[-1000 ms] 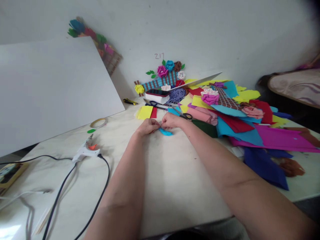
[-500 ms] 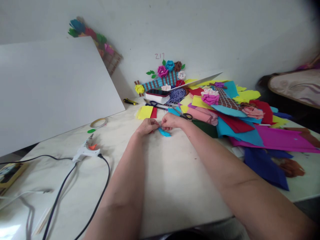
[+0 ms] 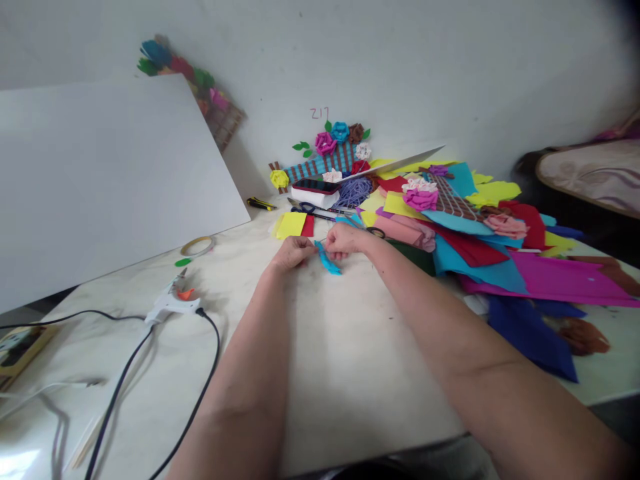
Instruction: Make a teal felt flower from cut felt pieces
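Observation:
A small blue strip of crepe paper [image 3: 329,262] hangs between my hands, its lower end close to the tabletop. My left hand [image 3: 294,253] pinches its upper end between thumb and fingers. Just to the right, my right hand [image 3: 343,241] is closed, its curled fingers right beside the strip; whether they grip its edge is hard to make out. Yellow paper squares [image 3: 291,225] with a red piece lie right behind my hands. Scissors [image 3: 376,232] rest partly hidden behind my right wrist.
A white glue gun [image 3: 173,300] with black cables stands on the left, near a tape roll [image 3: 197,247]. A large white board [image 3: 120,180] leans at the back left. Coloured paper sheets [image 3: 480,247] and paper flowers pile up on the right. A phone [image 3: 315,186] lies on a white box.
My right hand has shifted slightly right and up, away from my left. More of the blue strip now shows between the hands.

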`<state>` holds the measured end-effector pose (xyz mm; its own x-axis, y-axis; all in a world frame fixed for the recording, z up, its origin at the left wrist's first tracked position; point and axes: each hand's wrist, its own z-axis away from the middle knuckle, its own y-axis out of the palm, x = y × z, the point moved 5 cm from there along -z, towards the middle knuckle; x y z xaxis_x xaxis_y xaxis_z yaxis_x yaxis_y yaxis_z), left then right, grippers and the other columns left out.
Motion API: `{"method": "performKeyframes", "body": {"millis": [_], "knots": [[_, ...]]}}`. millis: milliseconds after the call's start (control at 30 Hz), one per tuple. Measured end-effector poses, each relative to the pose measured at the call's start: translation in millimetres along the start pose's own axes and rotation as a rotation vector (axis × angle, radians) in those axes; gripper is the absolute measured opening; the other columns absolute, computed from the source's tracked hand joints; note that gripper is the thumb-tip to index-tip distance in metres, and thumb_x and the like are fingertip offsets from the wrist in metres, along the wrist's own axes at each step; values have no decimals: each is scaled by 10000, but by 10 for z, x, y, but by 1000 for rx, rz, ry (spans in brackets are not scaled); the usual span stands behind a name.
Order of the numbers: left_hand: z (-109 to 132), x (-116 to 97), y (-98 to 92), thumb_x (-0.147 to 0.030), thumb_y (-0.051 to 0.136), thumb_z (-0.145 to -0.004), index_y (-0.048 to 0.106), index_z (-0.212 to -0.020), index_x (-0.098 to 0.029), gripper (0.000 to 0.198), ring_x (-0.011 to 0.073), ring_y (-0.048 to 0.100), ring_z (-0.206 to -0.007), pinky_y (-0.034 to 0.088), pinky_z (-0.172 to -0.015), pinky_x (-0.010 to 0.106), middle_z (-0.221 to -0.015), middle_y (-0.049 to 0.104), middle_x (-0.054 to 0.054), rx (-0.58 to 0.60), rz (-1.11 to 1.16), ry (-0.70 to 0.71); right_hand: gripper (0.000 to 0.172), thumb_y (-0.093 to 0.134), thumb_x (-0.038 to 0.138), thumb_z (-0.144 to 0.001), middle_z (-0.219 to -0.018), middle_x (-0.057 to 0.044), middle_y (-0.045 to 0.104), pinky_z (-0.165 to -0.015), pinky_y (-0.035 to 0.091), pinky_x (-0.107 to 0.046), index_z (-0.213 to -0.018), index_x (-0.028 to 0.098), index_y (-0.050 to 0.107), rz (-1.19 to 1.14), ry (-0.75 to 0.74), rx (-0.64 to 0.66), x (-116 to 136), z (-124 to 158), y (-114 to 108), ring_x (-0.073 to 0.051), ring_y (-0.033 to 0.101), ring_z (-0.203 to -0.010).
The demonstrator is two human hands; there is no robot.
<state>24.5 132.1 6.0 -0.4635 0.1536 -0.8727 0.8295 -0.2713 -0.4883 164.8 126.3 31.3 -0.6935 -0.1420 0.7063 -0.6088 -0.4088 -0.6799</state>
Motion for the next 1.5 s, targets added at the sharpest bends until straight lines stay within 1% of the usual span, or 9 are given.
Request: {"method": "performKeyframes", "body": {"millis": [233,433,567,700,833,933,1100,1300,1500], "knots": [[22,-37,-4,-395,604,-665,432,-545,-181,299,54,274,-343,190,-400,219,-362,335,-75,-6,-56,21,132,569,56,-625,-495,-10,605,-452,450,-182,-517,131,569,81,-27,29,5,40,-68,-90,553,-451],[-16,-54,-28,-306,583,-632,436,-526,-172,225,67,305,-441,216,-446,217,-425,343,-66,-115,-150,54,137,568,47,-611,-472,5,587,-437,436,-182,-510,137,549,80,-46,71,37,70,-47,-88,542,-429],[-32,-33,-63,-241,516,-636,430,-557,-177,133,79,353,-458,253,-452,211,-459,408,-55,-201,-134,51,148,575,41,-623,-481,9,586,-432,436,-182,-524,140,530,54,-22,41,-18,35,-46,-83,533,-423],[-18,-22,-23,-256,492,-674,419,-591,-186,131,76,371,-411,276,-434,207,-472,490,-38,-130,-51,17,103,597,50,-653,-501,9,590,-443,451,-181,-595,129,564,-20,-20,5,-80,-11,-53,-76,532,-430],[-10,-36,-18,-269,536,-676,442,-581,-175,163,65,365,-397,277,-433,199,-454,489,-38,-116,-65,29,78,613,62,-671,-509,19,590,-423,446,-181,-717,125,610,-66,-1,0,-103,-30,-31,-78,531,-420],[-23,-20,-18,-286,541,-687,447,-583,-175,180,68,370,-392,274,-423,203,-457,490,-35,-100,-60,31,12,623,134,-709,-489,17,575,-423,449,-179,-712,122,619,-32,-12,-11,-78,-31,6,-77,523,-413],[-48,26,-23,-276,541,-678,451,-611,-178,149,76,393,-396,285,-413,210,-480,506,-32,-82,-28,29,125,638,232,-732,-499,6,579,-430,444,-165,-774,115,655,81,-45,-83,-48,-82,85,-71,516,-422],[-32,6,-23,-230,564,-623,523,-716,-162,122,80,418,-413,303,-421,207,-500,517,-40,-45,-7,46,180,553,144,-727,-585,-39,640,-450,443,-176,-836,116,694,209,-57,-121,-83,-165,140,-91,545,-455],[2,-27,-29,-228,580,-589,576,-706,-140,146,78,415,-448,314,-453,206,-494,501,-43,-20,-52,52,185,547,132,-703,-588,-45,651,-469,435,-175,-819,113,691,246,-76,-134,-69,-148,127,-108,574,-482]]}}
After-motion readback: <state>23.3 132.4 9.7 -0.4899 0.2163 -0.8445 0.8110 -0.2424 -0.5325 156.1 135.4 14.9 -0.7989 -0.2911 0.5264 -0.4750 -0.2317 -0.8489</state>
